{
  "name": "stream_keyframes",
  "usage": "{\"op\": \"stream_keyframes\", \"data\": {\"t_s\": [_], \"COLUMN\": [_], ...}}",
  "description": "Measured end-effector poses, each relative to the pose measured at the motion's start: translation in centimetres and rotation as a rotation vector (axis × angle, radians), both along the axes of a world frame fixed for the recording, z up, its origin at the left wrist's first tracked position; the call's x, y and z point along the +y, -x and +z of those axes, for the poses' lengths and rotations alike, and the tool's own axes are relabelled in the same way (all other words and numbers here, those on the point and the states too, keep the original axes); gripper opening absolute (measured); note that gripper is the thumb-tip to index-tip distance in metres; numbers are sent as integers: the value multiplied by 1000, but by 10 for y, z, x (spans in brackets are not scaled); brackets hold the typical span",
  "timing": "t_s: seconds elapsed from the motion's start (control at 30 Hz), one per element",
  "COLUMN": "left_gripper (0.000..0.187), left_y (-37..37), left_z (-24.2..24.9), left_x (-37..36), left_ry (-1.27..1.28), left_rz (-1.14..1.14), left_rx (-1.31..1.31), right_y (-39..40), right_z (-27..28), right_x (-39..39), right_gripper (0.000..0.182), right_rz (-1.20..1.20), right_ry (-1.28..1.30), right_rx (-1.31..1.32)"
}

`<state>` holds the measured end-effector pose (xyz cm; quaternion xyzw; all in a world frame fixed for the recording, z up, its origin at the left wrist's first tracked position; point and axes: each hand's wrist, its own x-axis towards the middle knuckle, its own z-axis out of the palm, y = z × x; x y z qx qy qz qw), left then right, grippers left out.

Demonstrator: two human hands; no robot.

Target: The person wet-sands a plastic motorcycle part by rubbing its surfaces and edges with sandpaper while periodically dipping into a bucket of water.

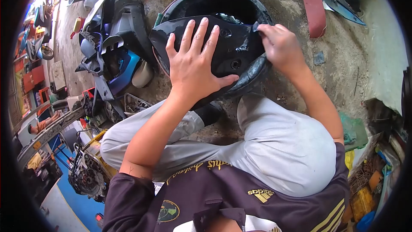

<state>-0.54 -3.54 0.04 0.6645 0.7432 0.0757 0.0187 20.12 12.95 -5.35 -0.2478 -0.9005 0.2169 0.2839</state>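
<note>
A black plastic panel (227, 60) with wet patches and round mounting holes lies across the rim of a round black basin (257, 6). My left hand (193, 60) rests on the panel, palm down, its fingers spread. At the panel's right end, my right hand (281, 45) is closed, slightly blurred, around a small bluish-grey piece (255, 26) pressed to the panel's edge. Most of that piece is hidden by the fingers. Inside the basin, shiny water shows just behind the panel.
Motorcycle fairings (124, 21) lie on the concrete floor at the left. A reddish-brown strip (312, 13) is at the upper right, and a small grey square (319, 58) lies below it. An engine part (88, 178) stands at the lower left. A person (43, 123) is at the far left.
</note>
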Motion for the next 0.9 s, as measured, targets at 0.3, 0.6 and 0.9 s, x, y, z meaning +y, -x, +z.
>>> {"op": "stream_keyframes", "data": {"t_s": [0.3, 0.6, 0.9], "left_gripper": [89, 62, 63], "left_y": [-1, -1, -1], "left_z": [-3, -7, -7], "left_x": [-2, -2, -3], "left_ry": [-47, -74, -63], "left_rz": [-8, 0, -2], "left_rx": [-1, 6, 0], "right_y": [-2, 15, 14], "right_z": [-6, 6, 5], "right_x": [-12, -42, -11], "right_gripper": [26, 20, 19], "right_rz": [24, 149, 46], "right_ry": [146, 143, 250], "right_rx": [71, 66, 25]}}
